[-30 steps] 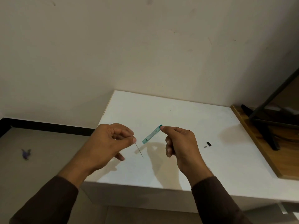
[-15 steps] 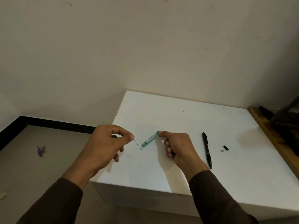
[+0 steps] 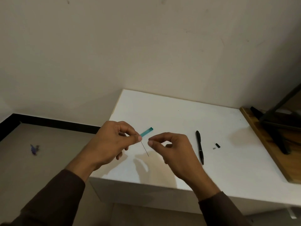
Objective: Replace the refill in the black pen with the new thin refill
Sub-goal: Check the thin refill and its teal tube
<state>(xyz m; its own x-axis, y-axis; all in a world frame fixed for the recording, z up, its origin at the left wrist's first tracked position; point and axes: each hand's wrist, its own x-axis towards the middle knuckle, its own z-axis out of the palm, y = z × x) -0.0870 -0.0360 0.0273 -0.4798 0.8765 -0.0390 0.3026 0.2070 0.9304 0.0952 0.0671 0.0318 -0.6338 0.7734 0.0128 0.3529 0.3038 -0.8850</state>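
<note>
My left hand (image 3: 114, 144) pinches the new thin refill (image 3: 145, 149) between thumb and forefinger; the refill slants down to the right over the white table (image 3: 179, 115). A teal refill case (image 3: 147, 131) lies on the table just behind my left fingertips, which hide its lower end. My right hand (image 3: 172, 152) hovers right of the refill, fingers loosely curled, thumb and forefinger apart, holding nothing. The black pen (image 3: 200, 146) lies on the table right of my right hand. A small black cap (image 3: 218, 145) and a tiny grey piece (image 3: 214, 148) lie beyond the pen.
A wooden board (image 3: 267, 149) with a black stand (image 3: 276, 126) on it sits at the table's right side. The table's left edge drops to the floor, where a small purple object (image 3: 34, 149) lies. A wall stands behind the table.
My right hand has let go of the teal case, which now lies on the table, and has moved down and to the right. My left hand still pinches the refill, now closer to the case.
</note>
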